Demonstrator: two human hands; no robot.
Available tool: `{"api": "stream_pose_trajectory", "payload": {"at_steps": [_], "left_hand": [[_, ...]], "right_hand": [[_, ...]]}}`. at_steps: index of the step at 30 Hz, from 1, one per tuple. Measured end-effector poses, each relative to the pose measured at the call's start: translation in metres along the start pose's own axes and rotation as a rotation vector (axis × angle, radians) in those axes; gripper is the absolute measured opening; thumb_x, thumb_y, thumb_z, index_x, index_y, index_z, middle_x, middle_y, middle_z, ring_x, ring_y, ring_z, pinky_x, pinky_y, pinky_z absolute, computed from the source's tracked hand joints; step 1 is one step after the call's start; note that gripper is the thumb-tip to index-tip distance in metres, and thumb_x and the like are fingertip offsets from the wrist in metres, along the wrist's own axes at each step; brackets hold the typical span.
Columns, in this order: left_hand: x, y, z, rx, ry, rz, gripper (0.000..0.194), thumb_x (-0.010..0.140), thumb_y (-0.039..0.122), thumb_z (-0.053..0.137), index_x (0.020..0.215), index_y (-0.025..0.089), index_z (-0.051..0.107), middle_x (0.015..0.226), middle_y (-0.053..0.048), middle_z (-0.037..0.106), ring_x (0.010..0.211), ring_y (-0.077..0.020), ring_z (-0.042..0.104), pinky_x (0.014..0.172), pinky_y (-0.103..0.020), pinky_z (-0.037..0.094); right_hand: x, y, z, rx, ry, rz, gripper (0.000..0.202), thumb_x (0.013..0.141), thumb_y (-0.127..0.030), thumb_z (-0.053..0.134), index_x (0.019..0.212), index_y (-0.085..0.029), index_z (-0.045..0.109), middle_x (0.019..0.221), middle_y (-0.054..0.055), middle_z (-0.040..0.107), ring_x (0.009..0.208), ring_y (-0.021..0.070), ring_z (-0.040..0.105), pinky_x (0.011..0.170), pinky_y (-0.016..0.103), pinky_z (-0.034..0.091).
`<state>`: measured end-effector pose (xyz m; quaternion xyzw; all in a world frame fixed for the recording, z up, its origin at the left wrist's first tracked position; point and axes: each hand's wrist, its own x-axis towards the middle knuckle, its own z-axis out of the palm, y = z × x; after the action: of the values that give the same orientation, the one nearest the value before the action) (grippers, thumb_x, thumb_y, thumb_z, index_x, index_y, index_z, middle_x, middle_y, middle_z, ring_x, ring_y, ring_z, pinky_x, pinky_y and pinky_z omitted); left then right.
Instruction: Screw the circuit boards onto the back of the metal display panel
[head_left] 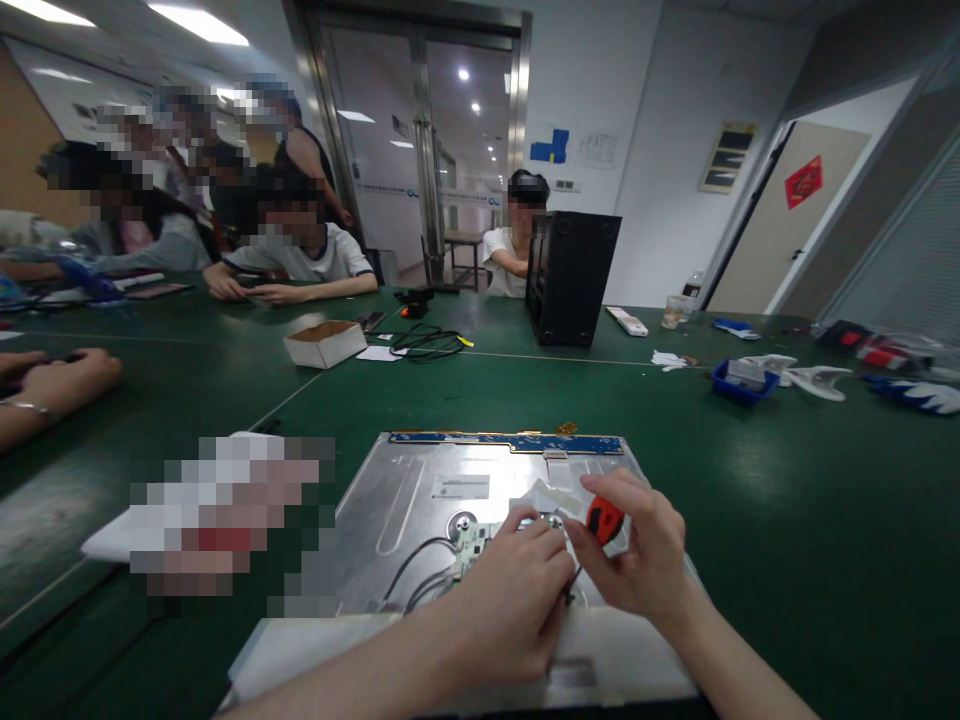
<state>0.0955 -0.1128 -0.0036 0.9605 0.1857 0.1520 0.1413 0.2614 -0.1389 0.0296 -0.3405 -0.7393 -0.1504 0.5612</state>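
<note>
Glass doors [382, 130] back a room where people sit around a green bench [795, 480]. In the foreground, a silver panel [401, 480] lies flat on the bench, a small pale-green board [471, 543] and dark wires [403, 563] near its middle. One worker's right grip [637, 540] holds a red-and-black tool [606, 519] between thumb and fingers, above the panel. The left grip [521, 575] is over the board, fingers bent down (whether they pinch anything cannot be told). Farther out, an open white box [326, 350] stands near a coiled black cable [427, 345]; what it contains is unclear. To the right, a blue tray [739, 392] holds a pale grey piece [745, 373]. Beyond, a clear cup [673, 313] stands near a phone [627, 321], and a clear bag [892, 347] shows red inside. Across the bench, a black case [576, 285] stands upright, partly hiding a person in white [499, 262].
</note>
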Motion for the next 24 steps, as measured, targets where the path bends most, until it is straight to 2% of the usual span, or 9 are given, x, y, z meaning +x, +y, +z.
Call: {"api": "stream_pose_trajectory", "payload": {"at_steps": [5, 9, 14, 19, 24], "left_hand": [[0.0005, 0.0003, -0.0003, 0.028, -0.003, 0.001, 0.014, 0.084, 0.018, 0.059, 0.097, 0.02, 0.061, 0.102, -0.008, 0.069, 0.096, -0.0274, 0.063, 0.103, -0.047, 0.037], [0.0006, -0.0006, 0.0006, 0.031, -0.006, 0.009, 0.013, 0.084, 0.018, 0.059, 0.096, 0.02, 0.062, 0.1, -0.008, 0.068, 0.097, -0.0274, 0.062, 0.104, -0.047, 0.037], [0.0004, -0.0009, 0.001, 0.013, -0.01, -0.001, 0.023, 0.083, 0.018, 0.058, 0.105, 0.02, 0.063, 0.102, -0.009, 0.068, 0.1, -0.0281, 0.062, 0.104, -0.048, 0.037], [0.0004, 0.0003, -0.0006, 0.002, -0.01, -0.002, 0.021, 0.084, 0.018, 0.057, 0.104, 0.02, 0.063, 0.103, -0.009, 0.069, 0.1, -0.0281, 0.062, 0.104, -0.048, 0.036], [0.0001, 0.0, 0.0002, 0.003, 0.001, -0.004, 0.029, 0.084, 0.019, 0.058, 0.113, 0.021, 0.06, 0.107, -0.01, 0.069, 0.101, -0.0291, 0.062, 0.102, -0.048, 0.038]], "right_hand": [[0.0003, 0.0005, -0.0033, 0.081, -0.041, -0.003, 0.033, 0.092, -0.022, 0.051, 0.125, -0.019, 0.055, 0.071, 0.0, 0.059, 0.057, 0.0162, 0.058, 0.049, 0.027, 0.046], [0.0008, 0.0007, -0.007, 0.145, -0.091, 0.036, 0.041, 0.09, -0.015, 0.043, 0.13, -0.018, 0.053, 0.08, 0.004, 0.064, 0.067, 0.0188, 0.065, 0.055, 0.03, 0.052], [-0.0007, 0.0019, -0.0058, 0.12, -0.068, 0.036, 0.044, 0.088, -0.013, 0.045, 0.13, -0.018, 0.053, 0.076, 0.003, 0.063, 0.063, 0.0181, 0.063, 0.051, 0.028, 0.05], [-0.0011, 0.0019, -0.0028, 0.091, -0.022, 0.019, 0.042, 0.086, -0.013, 0.048, 0.127, -0.02, 0.054, 0.068, -0.001, 0.059, 0.056, 0.0171, 0.058, 0.047, 0.028, 0.047], [-0.0022, 0.0014, -0.0009, 0.055, -0.009, 0.021, 0.04, 0.086, -0.014, 0.054, 0.125, -0.021, 0.054, 0.065, -0.003, 0.059, 0.052, 0.0157, 0.056, 0.046, 0.027, 0.045]]}}
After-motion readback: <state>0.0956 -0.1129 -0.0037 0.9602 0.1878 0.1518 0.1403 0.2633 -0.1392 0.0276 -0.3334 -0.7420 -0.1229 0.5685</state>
